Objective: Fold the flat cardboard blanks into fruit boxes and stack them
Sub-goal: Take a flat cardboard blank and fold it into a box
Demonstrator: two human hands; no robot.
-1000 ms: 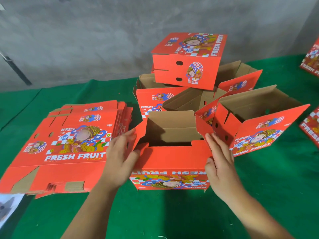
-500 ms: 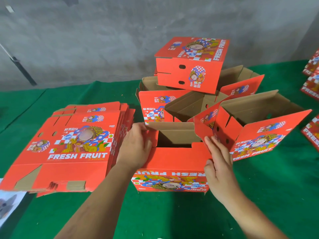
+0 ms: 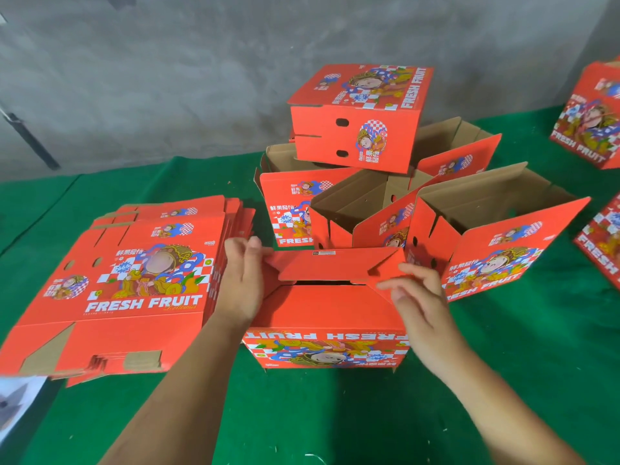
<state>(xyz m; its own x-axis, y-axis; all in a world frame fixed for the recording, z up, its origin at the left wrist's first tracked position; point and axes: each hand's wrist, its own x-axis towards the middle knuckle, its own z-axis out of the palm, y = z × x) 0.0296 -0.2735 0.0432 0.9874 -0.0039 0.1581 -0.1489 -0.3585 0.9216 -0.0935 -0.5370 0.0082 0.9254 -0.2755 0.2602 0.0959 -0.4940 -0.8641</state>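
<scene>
Two hands on one box (image 3: pixel 328 305), left fingers (image 3: pixel 246 255) and right fingers (image 3: pixel 407 280) pinching its end flaps (folded inward)

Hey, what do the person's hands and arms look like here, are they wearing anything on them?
Both hands, left and right, are bare: no gloves, rings, watch or bracelets visible. Both forearms are bare as far as the frame shows, with no sleeves in view.

boxes (image 3: pixel 335 307) red w/ blue-white checks, cartoon print | insides brown | cloth (image 3: pixel 503 364) green | wall (image 3: pixel 167 78) grey
</scene>
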